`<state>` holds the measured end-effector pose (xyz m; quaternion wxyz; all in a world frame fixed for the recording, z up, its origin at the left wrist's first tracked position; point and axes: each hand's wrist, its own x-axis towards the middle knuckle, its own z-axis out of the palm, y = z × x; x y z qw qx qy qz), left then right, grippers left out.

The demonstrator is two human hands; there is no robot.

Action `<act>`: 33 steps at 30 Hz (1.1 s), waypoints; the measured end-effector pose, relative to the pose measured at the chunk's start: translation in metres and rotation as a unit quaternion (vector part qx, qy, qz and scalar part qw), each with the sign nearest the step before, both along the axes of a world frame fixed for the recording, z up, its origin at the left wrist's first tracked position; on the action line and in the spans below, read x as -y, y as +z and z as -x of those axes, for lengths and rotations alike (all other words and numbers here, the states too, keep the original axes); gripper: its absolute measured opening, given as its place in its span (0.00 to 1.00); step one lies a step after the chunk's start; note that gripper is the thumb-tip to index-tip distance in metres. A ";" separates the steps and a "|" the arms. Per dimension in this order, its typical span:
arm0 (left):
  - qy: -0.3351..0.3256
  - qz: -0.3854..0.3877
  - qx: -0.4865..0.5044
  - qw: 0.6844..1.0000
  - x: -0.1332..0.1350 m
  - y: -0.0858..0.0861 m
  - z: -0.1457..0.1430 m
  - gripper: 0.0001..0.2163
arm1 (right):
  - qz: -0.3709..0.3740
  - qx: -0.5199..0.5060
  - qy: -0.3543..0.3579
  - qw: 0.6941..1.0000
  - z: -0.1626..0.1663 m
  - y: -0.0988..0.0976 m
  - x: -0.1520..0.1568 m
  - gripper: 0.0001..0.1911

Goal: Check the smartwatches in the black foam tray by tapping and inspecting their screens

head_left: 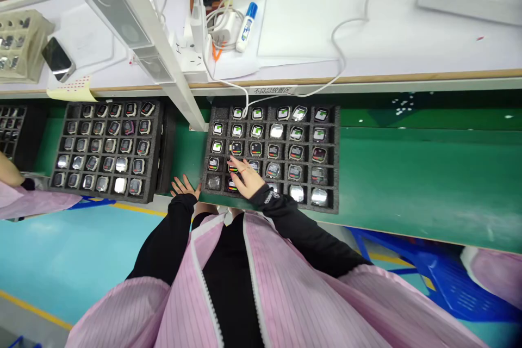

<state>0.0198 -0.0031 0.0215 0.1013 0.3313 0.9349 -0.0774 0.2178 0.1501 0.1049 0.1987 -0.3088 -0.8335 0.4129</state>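
Smartwatches [256,149] in pitted black foam tray [332,185]: R hand [246,176] open, flat on them; L hand [184,186] open by rim

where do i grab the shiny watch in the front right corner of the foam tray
Pinch the shiny watch by two opposite edges, coming straight down from above: it lies flat in a square pocket of the black foam tray, so its rim is probably the best hold.

Smartwatches [256,148] in foam tray [336,174], on conveyor [408,190]
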 end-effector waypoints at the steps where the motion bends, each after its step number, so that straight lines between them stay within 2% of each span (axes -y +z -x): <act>1: -0.004 -0.007 -0.002 1.000 0.001 -0.001 0.000 0.39 | -0.007 0.007 0.005 1.000 0.008 -0.007 -0.004 0.34; 5: -0.006 -0.021 0.002 1.000 0.003 -0.002 -0.001 0.39 | -0.035 0.042 0.021 0.998 0.035 -0.028 -0.018 0.41; 10: -0.009 -0.039 -0.014 0.999 0.004 -0.003 -0.002 0.38 | -0.058 0.059 0.036 0.996 0.055 -0.043 -0.028 0.41; 13: 0.002 -0.022 0.001 1.000 0.004 -0.006 -0.001 0.39 | -0.062 0.060 0.035 0.996 0.062 -0.048 -0.030 0.40; 17: 0.015 0.008 0.018 1.000 0.004 -0.010 0.004 0.40 | -0.069 0.058 0.043 0.995 0.070 -0.052 -0.032 0.39; 25: -0.002 0.008 0.010 1.000 0.008 -0.015 0.007 0.41 | -0.080 0.113 0.073 0.988 0.081 -0.054 -0.035 0.37; 29: 0.004 0.003 0.002 1.000 0.008 -0.013 0.006 0.40 | -0.089 0.082 0.039 0.992 0.083 -0.051 -0.042 0.37; 33: 0.004 0.011 0.017 1.000 0.006 -0.006 0.005 0.40 | -0.073 0.069 -0.008 0.995 0.087 -0.051 -0.061 0.37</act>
